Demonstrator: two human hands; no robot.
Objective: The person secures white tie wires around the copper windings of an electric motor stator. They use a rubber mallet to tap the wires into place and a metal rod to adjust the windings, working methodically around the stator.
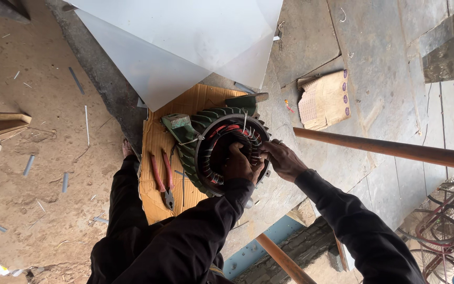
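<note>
A: The green finned motor housing (206,138) is seen lying on its side on a cardboard sheet (156,142), open end turned up toward the camera, probably so the windings can be reached from above.

B: And the left hand (239,164) is pushed into that opening, fingers curled closed around the red and copper windings (226,138) at the near rim. A firm grasp, judging by the bent knuckles.

A: The right hand (284,160) is brought in just beside it, from the other side of the rim. Its fingertips are pinched at the same spot, though whether wire or only the rim is caught there cannot be told; the left hand hides it.

B: So both hands are met at one point on the rim, one likely steadying while the other works.

A: Red-handled pliers (162,176) are laid on the cardboard to the outside of the left forearm, near but untouched, presumably kept within reach.

B: Beyond the grip, a large pale sheet (185,42) is spread over the ground. A brown pipe (390,150) is passed across above the right wrist, well apart from the housing.
</note>
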